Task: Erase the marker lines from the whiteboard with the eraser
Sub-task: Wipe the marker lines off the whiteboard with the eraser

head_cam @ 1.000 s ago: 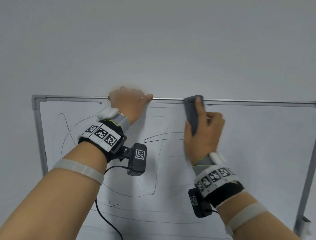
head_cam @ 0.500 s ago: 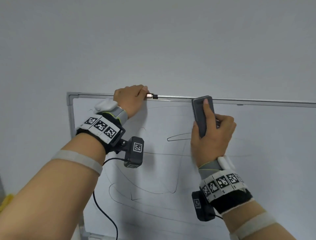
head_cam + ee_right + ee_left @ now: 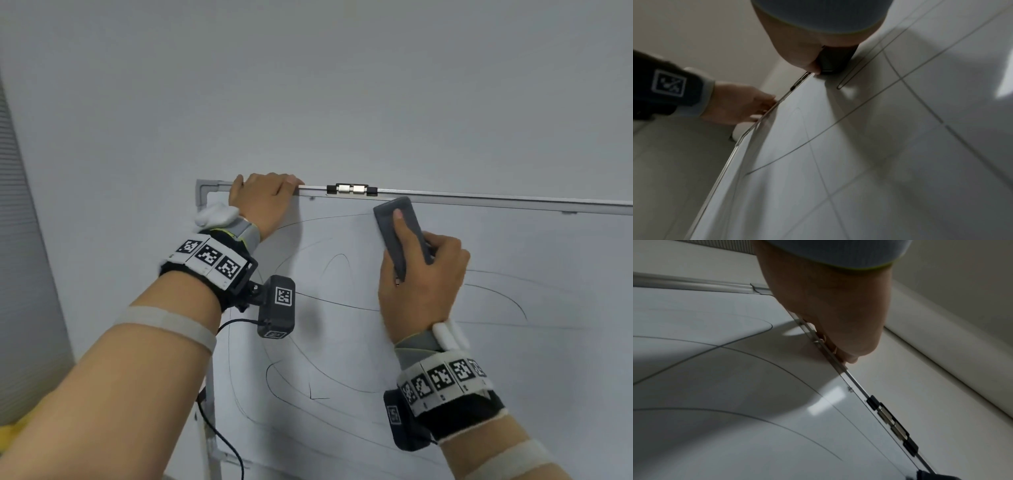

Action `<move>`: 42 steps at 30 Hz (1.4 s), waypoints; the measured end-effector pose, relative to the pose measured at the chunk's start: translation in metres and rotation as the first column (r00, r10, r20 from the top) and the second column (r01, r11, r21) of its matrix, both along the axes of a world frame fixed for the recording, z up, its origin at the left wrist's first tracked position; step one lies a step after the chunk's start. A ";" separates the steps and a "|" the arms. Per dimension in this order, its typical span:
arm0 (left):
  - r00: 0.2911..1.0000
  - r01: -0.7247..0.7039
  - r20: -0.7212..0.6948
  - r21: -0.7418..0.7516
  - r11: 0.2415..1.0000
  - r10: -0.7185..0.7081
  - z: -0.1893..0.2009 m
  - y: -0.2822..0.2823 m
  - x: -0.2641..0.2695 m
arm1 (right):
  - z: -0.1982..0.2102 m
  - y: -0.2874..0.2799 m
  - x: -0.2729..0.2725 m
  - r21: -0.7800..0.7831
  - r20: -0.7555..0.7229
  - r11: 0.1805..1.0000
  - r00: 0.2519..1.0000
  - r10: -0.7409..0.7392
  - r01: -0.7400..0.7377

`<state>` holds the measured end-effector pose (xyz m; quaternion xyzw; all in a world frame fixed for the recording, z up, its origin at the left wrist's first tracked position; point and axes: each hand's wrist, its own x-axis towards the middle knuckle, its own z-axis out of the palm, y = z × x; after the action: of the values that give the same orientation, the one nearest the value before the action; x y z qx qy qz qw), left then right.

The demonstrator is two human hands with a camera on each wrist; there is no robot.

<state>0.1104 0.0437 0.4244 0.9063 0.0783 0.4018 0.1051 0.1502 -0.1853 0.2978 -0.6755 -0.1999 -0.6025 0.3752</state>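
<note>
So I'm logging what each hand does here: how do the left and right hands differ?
The left hand grips the whiteboard's top frame near its corner; the right hand holds the grey eraser against the board face. The left hand's fingers curl over the frame; the right has its index finger stretched along the eraser. Both wear marker-patterned wristbands.

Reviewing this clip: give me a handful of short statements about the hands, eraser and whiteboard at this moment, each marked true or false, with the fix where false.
1. The right hand holds the eraser against the whiteboard. True.
2. The left hand holds a marker. False: it grips the board's top frame near the left corner.
3. The eraser sits at the bottom of the board. False: it is just under the top edge.
4. Marker lines remain on the board. True.
5. A metal clip sits on the top frame between the two hands. True.
</note>
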 end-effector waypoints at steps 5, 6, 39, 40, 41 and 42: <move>0.999 -0.002 0.034 -0.020 1.000 0.003 -0.003 -0.002 0.001 | 0.003 0.042 -0.005 -0.252 0.050 0.967 0.999 -0.011 0.024; 0.999 -0.003 0.042 -0.027 1.000 0.004 -0.002 -0.002 0.001 | 0.003 0.050 -0.004 -0.336 0.074 0.941 0.997 -0.009 0.033; 0.927 0.220 0.364 -0.344 0.913 -0.087 -0.029 0.102 -0.003 | -0.019 0.153 -0.015 -0.702 0.186 0.696 0.982 -0.026 0.151; 0.901 0.290 0.416 -0.368 0.883 -0.123 -0.030 0.108 -0.002 | -0.018 0.154 -0.013 -0.719 0.199 0.675 0.980 -0.028 0.165; 0.871 0.354 0.465 -0.370 0.859 -0.159 -0.032 0.115 -0.001 | -0.011 0.156 -0.010 -0.700 0.210 0.692 0.977 -0.036 0.176; 0.855 0.391 0.484 -0.367 0.844 -0.186 -0.035 0.120 -0.001 | 0.000 0.155 -0.008 -0.657 0.211 0.733 0.976 -0.047 0.177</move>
<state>0.1091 0.1633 0.3891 0.7461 0.0038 0.5409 0.3884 0.1422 -0.0302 0.2981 -0.7184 -0.3955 -0.5700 0.0496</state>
